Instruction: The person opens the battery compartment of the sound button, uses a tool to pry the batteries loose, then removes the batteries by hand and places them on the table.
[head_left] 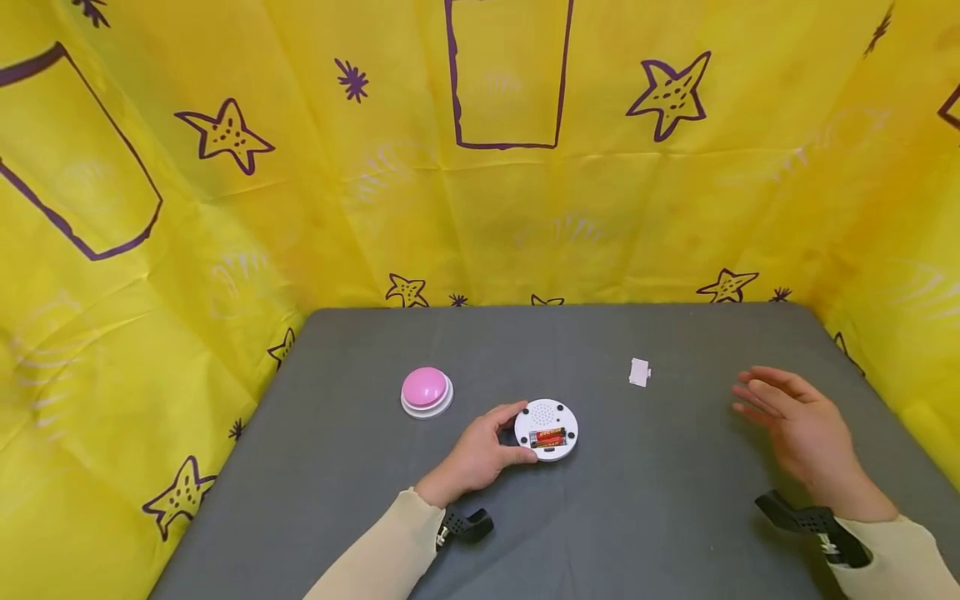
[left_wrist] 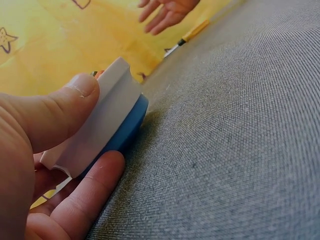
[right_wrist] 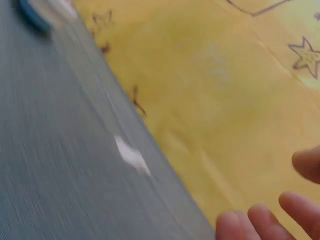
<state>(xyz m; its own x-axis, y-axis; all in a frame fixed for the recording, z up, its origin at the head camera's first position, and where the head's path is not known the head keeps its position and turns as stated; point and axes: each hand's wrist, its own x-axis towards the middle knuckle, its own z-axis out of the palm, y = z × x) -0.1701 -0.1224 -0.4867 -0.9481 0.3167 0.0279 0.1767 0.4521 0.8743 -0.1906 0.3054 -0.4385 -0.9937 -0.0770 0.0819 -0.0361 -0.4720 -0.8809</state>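
My left hand (head_left: pixel 480 450) grips a round push button (head_left: pixel 534 417) by its left side, with the underside facing up. Its battery compartment is uncovered and shows red and black batteries (head_left: pixel 548 437). In the left wrist view the thumb lies along the white base (left_wrist: pixel 107 100) and fingers reach under the blue dome (left_wrist: pixel 131 120), close over the table. My right hand (head_left: pixel 810 429) hovers at the right with loosely bent fingers, holding nothing. Between the hands, nearer the right one, a small white battery cover (head_left: pixel 639 372) lies on the table; it appears blurred in the right wrist view.
A second push button with a pink dome (head_left: pixel 424 387) stands upright on its white base, left of the held one. The grey tabletop (head_left: pixel 637 517) is bounded at the back and sides by yellow cloth (head_left: pixel 495 225) printed with purple starfish.
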